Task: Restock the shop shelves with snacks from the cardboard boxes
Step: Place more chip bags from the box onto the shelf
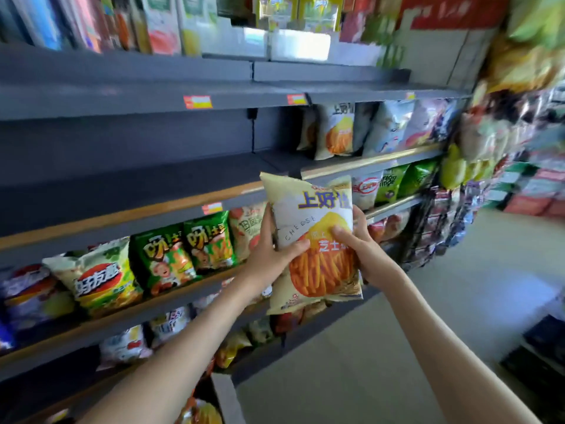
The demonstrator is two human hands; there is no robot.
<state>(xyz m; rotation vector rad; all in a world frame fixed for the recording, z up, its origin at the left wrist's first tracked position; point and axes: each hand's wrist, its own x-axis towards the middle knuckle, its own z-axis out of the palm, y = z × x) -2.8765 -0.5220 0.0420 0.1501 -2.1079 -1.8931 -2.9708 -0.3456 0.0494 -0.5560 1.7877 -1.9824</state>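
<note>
Yellow snack bag [308,209] clamped between curled left fingers [266,226] and curled right fingers [360,218].

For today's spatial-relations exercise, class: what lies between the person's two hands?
In the head view, a cheese-flavour snack bag lies between the left hand and the right hand; both hands grip its sides.

Note the pale grey floor [428,332] on your right. One orange price label [197,102] and a second label [296,99] sit level at upper centre. A third label [212,208] sits lower. A red sign [452,12] hangs top right above a grey wall panel [434,53]. Dark objects [547,338], too blurred to identify, stand on the floor at lower right.
</note>
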